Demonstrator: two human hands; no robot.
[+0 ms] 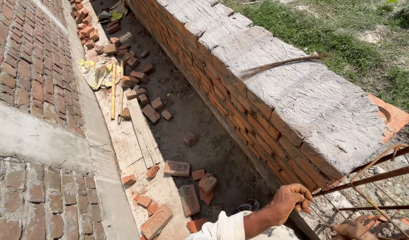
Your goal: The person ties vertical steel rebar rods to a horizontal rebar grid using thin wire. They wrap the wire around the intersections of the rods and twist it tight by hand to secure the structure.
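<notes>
My left hand is closed in a fist around the end of a rusty steel bar, just below the corner of the brick wall. A white sleeve covers that arm. My right hand lies at the bottom right edge among the rusty bars and a bent wire loop. It is partly cut off, and its fingers curl near a bar. Several parallel bars run from the hands toward the right edge.
The wall has a rough grey mortar cap with a bundle of thin twigs lying on it. Loose bricks and brick pieces litter the dirt trench. A bamboo stick, yellow sacking, brick paving and grass surround it.
</notes>
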